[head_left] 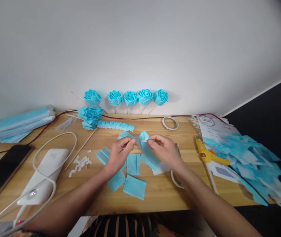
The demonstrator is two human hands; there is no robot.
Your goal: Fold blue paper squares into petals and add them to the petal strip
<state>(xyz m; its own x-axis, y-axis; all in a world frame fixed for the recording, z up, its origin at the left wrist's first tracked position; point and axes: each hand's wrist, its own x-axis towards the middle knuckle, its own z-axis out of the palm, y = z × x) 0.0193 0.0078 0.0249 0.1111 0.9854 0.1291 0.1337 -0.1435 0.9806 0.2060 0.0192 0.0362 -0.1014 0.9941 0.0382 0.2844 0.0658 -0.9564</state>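
Note:
Both hands meet above the middle of the wooden table (170, 191). My left hand (119, 153) and my right hand (164, 149) each pinch an end of a folded light-blue fabric piece (144, 138), held just above the table. Under and around the hands lie several flat blue fabric pieces (135, 186). A strip of folded blue petals (115, 125) lies just beyond the hands. Several finished blue fabric roses on sticks (130, 98) lean against the white wall.
A yellow glue gun (208, 153) lies right of my hands beside a heap of blue scraps on paper (246, 158). At left are a white power bank with cable (45, 174), a black phone (3, 171), a stack of face masks (22, 123), white snippets (80, 163), a wooden skewer (81, 148). A tape roll (170, 122) sits at the back.

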